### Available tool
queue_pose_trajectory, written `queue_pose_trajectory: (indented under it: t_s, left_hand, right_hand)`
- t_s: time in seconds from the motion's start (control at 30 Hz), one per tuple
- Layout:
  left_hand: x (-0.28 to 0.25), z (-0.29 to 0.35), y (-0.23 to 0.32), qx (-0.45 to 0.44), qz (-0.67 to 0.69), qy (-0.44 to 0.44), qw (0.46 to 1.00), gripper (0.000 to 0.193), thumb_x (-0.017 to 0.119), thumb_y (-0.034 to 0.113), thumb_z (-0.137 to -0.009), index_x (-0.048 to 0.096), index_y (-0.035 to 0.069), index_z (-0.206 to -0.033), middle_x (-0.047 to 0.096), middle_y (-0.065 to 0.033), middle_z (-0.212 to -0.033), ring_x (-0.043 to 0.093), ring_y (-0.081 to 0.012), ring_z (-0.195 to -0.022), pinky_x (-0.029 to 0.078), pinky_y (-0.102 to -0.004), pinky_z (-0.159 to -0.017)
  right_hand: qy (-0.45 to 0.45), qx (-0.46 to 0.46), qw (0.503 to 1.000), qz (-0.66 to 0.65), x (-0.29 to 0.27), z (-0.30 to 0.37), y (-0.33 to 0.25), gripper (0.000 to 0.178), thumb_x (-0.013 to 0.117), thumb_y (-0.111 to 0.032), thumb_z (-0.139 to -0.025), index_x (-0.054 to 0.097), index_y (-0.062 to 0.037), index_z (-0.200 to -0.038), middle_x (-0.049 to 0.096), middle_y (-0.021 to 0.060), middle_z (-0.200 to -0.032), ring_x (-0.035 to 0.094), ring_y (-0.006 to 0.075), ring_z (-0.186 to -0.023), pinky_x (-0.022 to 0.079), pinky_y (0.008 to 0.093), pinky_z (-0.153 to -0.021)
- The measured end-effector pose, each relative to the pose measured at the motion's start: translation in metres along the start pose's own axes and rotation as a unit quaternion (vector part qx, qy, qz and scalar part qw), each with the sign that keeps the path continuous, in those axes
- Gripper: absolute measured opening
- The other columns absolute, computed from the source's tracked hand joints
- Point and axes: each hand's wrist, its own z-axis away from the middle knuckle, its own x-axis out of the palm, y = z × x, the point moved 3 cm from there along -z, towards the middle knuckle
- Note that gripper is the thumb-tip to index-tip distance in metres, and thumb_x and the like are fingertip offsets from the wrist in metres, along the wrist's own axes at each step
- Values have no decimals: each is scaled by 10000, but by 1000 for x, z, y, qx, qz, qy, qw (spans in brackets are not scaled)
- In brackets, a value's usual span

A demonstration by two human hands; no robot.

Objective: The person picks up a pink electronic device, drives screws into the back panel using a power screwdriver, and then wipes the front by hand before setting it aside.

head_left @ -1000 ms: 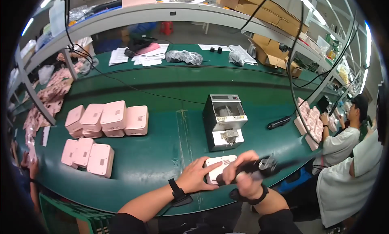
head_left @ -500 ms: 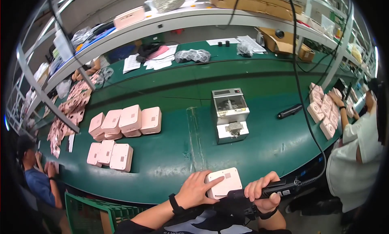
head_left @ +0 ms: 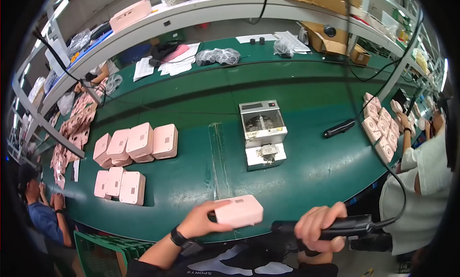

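A pale pink plastic box-shaped housing (head_left: 242, 212) is gripped by its left end in my left hand (head_left: 199, 220), tilted over the table's near edge. My right hand (head_left: 320, 228) is wrapped round a black corded electric screwdriver (head_left: 347, 226), which points left toward the housing and is apart from it. The screwdriver's bit cannot be made out. Beyond my hands stands a silver screw feeder (head_left: 264, 135) with a clear cover. To the left, similar pink housings are stacked in a rear group (head_left: 140, 140) and set in a nearer group (head_left: 132, 187).
A second black screwdriver (head_left: 339, 128) lies on the green table (head_left: 191, 181). Its right end holds several pink parts (head_left: 379, 126) near a co-worker (head_left: 414, 181). At the left sit a person in blue (head_left: 40, 205) and pink pieces (head_left: 72, 130). A green crate (head_left: 103, 255) stands below the edge. A black cable (head_left: 400, 190) hangs right.
My left hand has moved left with the housing and tipped it. The screwdriver has come away from the housing, and my right hand has shifted slightly lower. The whole view has shifted a little.
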Motion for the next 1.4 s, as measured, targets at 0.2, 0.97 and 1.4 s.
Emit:
queue_pose_trajectory:
  t_s: [0.2,0.97,1.4]
  left_hand:
    - [-10,10,-59,-222,569,49,791,832,462,678,-944,367,65,-1497,600,-239,-1280,645,-294,-1125,531,-404,-975]
    - [223,-56,42,-257,452,-512,684,713,352,532,-1043,368,-46,-1461,499,-223,-1439,512,-307,-1326,421,-432,-1112]
    - [237,-10,111,-327,467,-494,656,620,454,505,-1031,459,7,-1401,614,-133,-1316,601,-248,-1207,462,-408,-1065]
  right_hand:
    - [288,-125,878,361,-86,16,20,263,621,-121,-873,443,-32,-1046,516,83,-657,528,178,-568,470,319,-574]
    - [405,-57,759,506,-155,-59,26,249,731,-217,-875,581,-40,-786,570,0,-597,534,79,-498,428,266,-469]
    - [394,-5,756,523,-152,-64,31,271,724,-259,-838,618,-12,-811,634,78,-648,600,154,-556,489,320,-561]
